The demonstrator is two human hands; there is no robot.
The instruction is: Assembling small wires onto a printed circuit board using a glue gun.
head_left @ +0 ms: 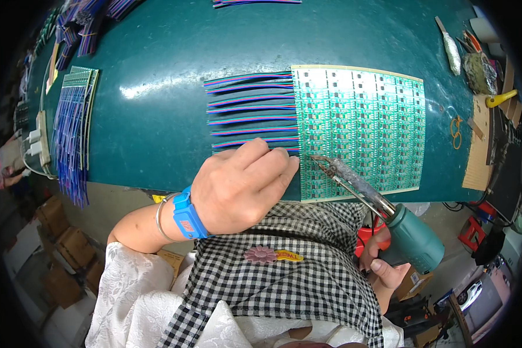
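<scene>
Left hand [238,185], fingers together, is pinning striped ribbon wires [252,110] beside the green circuit panel [359,127]; right hand [383,264] is gripping the teal-handled soldering iron [383,209], steadying the joint.

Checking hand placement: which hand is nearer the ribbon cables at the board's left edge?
Left. The left hand rests on the lowest ribbon cables; the right hand grips the soldering iron below the table edge.

A teal surface [156,116] carries a green circuit-board panel [359,130] fringed with multicoloured ribbon cables [249,110], a second wired panel [72,130] at left, tools at right.
</scene>
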